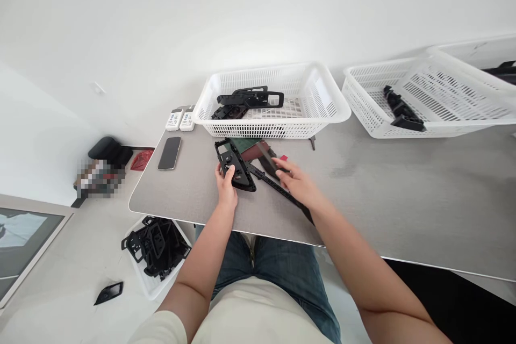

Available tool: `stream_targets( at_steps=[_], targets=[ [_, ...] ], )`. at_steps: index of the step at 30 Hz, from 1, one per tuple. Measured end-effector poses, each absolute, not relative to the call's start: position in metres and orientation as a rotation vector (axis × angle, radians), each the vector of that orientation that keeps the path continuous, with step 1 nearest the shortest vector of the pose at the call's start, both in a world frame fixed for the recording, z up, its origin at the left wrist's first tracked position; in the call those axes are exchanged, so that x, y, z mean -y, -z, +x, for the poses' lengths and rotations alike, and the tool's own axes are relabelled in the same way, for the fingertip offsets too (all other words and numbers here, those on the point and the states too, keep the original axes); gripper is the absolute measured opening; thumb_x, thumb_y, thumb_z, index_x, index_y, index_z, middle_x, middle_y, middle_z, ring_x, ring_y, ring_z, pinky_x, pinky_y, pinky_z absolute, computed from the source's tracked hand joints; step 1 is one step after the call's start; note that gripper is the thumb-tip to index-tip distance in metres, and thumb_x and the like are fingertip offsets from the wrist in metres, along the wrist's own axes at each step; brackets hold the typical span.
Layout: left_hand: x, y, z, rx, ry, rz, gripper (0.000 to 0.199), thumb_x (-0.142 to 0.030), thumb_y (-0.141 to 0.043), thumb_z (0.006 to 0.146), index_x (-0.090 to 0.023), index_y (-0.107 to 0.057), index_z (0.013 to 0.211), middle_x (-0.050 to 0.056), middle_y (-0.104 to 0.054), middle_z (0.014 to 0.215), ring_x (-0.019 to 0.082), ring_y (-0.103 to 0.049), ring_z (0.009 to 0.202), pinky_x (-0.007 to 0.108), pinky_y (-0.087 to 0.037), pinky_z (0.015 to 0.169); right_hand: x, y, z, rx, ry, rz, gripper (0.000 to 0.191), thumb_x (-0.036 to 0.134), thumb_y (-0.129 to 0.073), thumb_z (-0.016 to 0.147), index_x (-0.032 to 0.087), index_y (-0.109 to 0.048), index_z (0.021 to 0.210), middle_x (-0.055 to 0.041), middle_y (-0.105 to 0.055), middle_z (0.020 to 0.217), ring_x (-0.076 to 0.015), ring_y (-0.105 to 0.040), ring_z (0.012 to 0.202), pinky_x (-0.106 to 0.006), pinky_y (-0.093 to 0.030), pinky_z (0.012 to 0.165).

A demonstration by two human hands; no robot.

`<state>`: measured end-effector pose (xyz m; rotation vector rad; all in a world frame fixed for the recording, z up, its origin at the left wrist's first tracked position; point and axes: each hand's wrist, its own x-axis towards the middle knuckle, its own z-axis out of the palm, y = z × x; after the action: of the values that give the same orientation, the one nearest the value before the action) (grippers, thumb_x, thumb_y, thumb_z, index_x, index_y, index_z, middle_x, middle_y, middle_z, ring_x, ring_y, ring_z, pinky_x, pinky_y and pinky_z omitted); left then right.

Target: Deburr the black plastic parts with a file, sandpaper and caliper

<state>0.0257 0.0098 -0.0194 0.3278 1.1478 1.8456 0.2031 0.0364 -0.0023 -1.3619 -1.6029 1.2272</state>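
Observation:
My left hand (227, 187) is closed on a black plastic trim frame (237, 172), thumb over its inner face. The frame is tilted, with openings and small clips on it. My right hand (296, 181) is closed round a flat, dark blade-like tool (268, 155) that points up and left. I cannot make out its exact kind. Beneath my right hand lies a long black plastic strip (278, 187), reaching toward the table's front edge. Behind the frame rests a flat green and dark red item (246, 145), partly hidden.
A white basket (270, 130) with black parts stands behind my hands; more white baskets (379, 131) are at right. A phone (169, 153) and two white boxes (180, 119) lie at left on the grey table (403, 199). A floor bin (151, 290) holds black parts; another part (108, 293) lies nearby.

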Motion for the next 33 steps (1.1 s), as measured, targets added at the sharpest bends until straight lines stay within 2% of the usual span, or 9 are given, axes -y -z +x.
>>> stream_targets(
  at_steps=[2,4,7,10,18,23,27,30,33],
  targets=[
    [-0.010,0.019,0.025,-1.134,-1.826,0.308,0.051,-0.030,-0.077,0.059,-0.021,-0.051,0.102,0.002,-0.064,0.093,0.014,-0.063,0.076,0.025,-0.048,0.068,-0.046,0.005,0.222,1.687,-0.958,-1.533,0.047,0.025,-0.046,0.082,0.019,-0.055,0.128,-0.0112,-0.057,0.112,-0.0167,-0.058,0.072,-0.034,-0.049,0.070],
    [-0.010,0.019,0.024,-1.129,-1.804,0.290,0.050,-0.029,-0.077,0.059,-0.021,-0.051,0.101,0.001,-0.064,0.089,0.012,-0.061,0.071,0.024,-0.047,0.065,-0.053,0.007,0.237,1.753,-0.751,-1.703,0.048,0.021,-0.045,0.083,0.017,-0.052,0.130,-0.0136,-0.056,0.114,-0.0219,-0.061,0.087,-0.037,-0.048,0.082],
    [-0.010,0.018,0.024,-1.136,-1.777,0.285,0.052,-0.027,-0.077,0.058,-0.021,-0.051,0.103,0.001,-0.064,0.090,0.013,-0.062,0.072,0.025,-0.046,0.064,-0.058,0.008,0.247,1.889,-0.585,-1.935,0.053,0.015,-0.043,0.082,0.012,-0.045,0.136,-0.0183,-0.055,0.119,-0.0256,-0.059,0.100,-0.037,-0.046,0.087],
    [-0.010,0.017,0.023,-1.151,-1.764,0.290,0.055,-0.027,-0.078,0.057,-0.022,-0.050,0.103,0.001,-0.064,0.091,0.013,-0.062,0.071,0.024,-0.045,0.062,-0.060,0.008,0.245,1.989,-0.531,-2.044,0.054,0.010,-0.042,0.081,0.007,-0.044,0.134,-0.0216,-0.054,0.120,-0.0262,-0.059,0.102,-0.034,-0.045,0.087],
    [-0.010,0.018,0.020,-1.145,-1.757,0.312,0.055,-0.027,-0.077,0.054,-0.022,-0.051,0.102,0.000,-0.064,0.087,0.013,-0.061,0.070,0.024,-0.043,0.060,-0.071,0.003,0.233,2.062,-0.416,-2.136,0.041,0.008,-0.044,0.080,0.002,-0.056,0.119,-0.0237,-0.061,0.108,-0.0302,-0.058,0.102,-0.038,-0.041,0.089],
    [-0.010,0.019,0.020,-1.119,-1.762,0.305,0.055,-0.028,-0.077,0.054,-0.022,-0.052,0.102,-0.002,-0.063,0.084,0.012,-0.060,0.068,0.024,-0.043,0.060,-0.069,-0.007,0.230,2.101,-0.334,-2.142,0.037,0.012,-0.044,0.083,0.005,-0.058,0.116,-0.0229,-0.059,0.114,-0.0315,-0.054,0.108,-0.039,-0.041,0.089],
    [-0.009,0.017,0.020,-1.090,-1.764,0.293,0.054,-0.027,-0.077,0.054,-0.022,-0.052,0.101,-0.001,-0.062,0.084,0.013,-0.060,0.069,0.024,-0.042,0.060,-0.055,-0.016,0.210,2.240,-0.314,-1.830,0.038,0.020,-0.038,0.090,0.011,-0.054,0.123,-0.0174,-0.058,0.119,-0.0270,-0.052,0.112,-0.035,-0.039,0.092],
    [-0.009,0.017,0.021,-1.075,-1.791,0.254,0.053,-0.026,-0.077,0.052,-0.022,-0.053,0.099,-0.001,-0.062,0.084,0.012,-0.059,0.068,0.023,-0.040,0.057,-0.045,-0.015,0.186,2.399,-0.403,-1.675,0.033,0.032,-0.048,0.089,0.017,-0.059,0.117,-0.0113,-0.063,0.113,-0.0235,-0.056,0.107,-0.030,-0.042,0.086],
    [-0.009,0.018,0.020,-1.057,-1.809,0.239,0.052,-0.025,-0.077,0.052,-0.022,-0.053,0.098,-0.002,-0.062,0.082,0.011,-0.058,0.065,0.022,-0.040,0.056,-0.041,-0.008,0.166,2.478,-0.425,-1.623,0.030,0.029,-0.055,0.085,0.015,-0.062,0.111,-0.0131,-0.063,0.109,-0.0256,-0.056,0.106,-0.031,-0.042,0.085]
  ],
)
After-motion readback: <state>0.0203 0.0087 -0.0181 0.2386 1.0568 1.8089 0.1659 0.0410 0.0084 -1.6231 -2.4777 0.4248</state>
